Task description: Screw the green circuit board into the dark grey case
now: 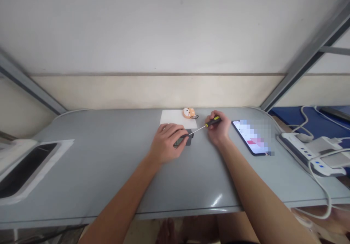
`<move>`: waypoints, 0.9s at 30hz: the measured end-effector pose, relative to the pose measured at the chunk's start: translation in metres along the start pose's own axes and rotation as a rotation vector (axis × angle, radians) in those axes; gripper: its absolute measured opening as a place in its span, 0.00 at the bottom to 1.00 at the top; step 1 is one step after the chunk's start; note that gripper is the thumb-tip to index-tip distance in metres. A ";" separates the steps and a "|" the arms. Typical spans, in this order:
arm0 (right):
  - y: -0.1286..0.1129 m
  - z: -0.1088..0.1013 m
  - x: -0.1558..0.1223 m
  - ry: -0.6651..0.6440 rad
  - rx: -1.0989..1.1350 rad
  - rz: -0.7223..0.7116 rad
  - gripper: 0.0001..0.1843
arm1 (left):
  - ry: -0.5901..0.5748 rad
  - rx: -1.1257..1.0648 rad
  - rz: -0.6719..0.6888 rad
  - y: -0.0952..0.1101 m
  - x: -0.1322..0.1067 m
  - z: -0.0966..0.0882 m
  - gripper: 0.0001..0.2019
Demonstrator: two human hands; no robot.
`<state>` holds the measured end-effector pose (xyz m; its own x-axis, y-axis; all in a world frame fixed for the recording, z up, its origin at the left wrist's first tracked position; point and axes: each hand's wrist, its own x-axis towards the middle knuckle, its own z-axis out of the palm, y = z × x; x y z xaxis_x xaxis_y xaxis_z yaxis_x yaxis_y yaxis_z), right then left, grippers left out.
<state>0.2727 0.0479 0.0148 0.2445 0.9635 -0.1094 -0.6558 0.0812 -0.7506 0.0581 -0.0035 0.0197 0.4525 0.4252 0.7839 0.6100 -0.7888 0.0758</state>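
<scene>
Dark device: on the gray table, near its middle, partly hidden by fingers.
Power strip: white, cables plugged in, at right.
Left hand: bent fingers and thumb gripping the device.
Right hand: wrapped around a screwdriver's handle.
White sheet: flat, behind the left hand.
Phone: screen lit, beside the right hand.
Screwdriver: black and yellow, shaft reaching the device; tip contact unclear.
Animal-faced case: orange and white, on the sheet.

A pale grey wall rises behind the grey desk, its lower band cream under a thin brown line. Slanting grey bars, left and right, flank it. Light makes a glare (small but bright) near the desk's front edge; pale floor shows beneath.
</scene>
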 end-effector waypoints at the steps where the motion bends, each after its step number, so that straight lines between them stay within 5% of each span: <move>1: 0.000 0.000 0.000 0.005 -0.001 -0.005 0.14 | 0.003 0.001 0.003 0.000 0.000 0.000 0.05; 14: 0.006 -0.002 0.004 0.058 -0.050 -0.026 0.15 | -0.078 -0.050 -0.034 -0.003 -0.002 -0.007 0.08; 22: 0.028 0.007 -0.011 -0.303 -0.711 -0.215 0.25 | 0.307 -0.094 -0.645 -0.046 -0.006 -0.028 0.14; 27: 0.023 0.007 -0.014 -0.291 -0.758 -0.160 0.27 | 0.191 -0.062 -0.671 -0.050 -0.009 -0.025 0.14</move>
<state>0.2488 0.0380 0.0038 0.0310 0.9909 0.1313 0.0558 0.1294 -0.9900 0.0069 0.0208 0.0245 -0.1342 0.7482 0.6498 0.6771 -0.4095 0.6114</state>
